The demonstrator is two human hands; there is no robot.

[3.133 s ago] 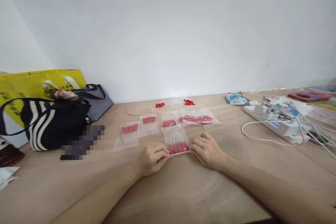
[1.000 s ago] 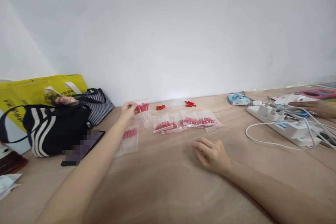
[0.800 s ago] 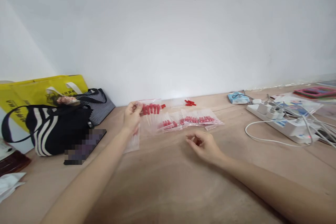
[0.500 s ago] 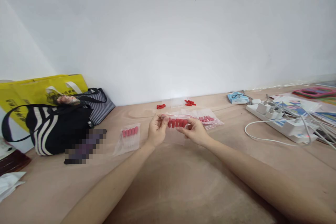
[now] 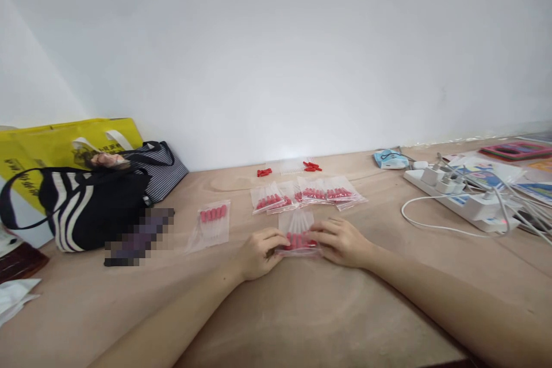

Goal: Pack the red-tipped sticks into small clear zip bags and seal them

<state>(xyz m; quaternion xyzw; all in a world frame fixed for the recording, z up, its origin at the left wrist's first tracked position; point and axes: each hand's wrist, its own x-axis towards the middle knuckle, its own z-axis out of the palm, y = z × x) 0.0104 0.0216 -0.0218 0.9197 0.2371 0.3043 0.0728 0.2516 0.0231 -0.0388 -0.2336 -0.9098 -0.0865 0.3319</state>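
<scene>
A small clear plastic zip bag of red-capped pieces (image 5: 297, 233) lies flat on the light wooden tabletop (image 5: 302, 316), near the middle, with the left hand (image 5: 259, 252) on its left end and the right hand (image 5: 340, 241) on its right end. Beyond it lies a row of overlapping clear packets (image 5: 308, 194); a single clear packet (image 5: 211, 224) lies to the left. Loose red caps (image 5: 287, 169) sit farther back by the wall. At far left stand a black-and-white striped bag (image 5: 81, 207) and a yellow tote (image 5: 56, 141) behind it. At right lies a white power strip (image 5: 461, 201).
</scene>
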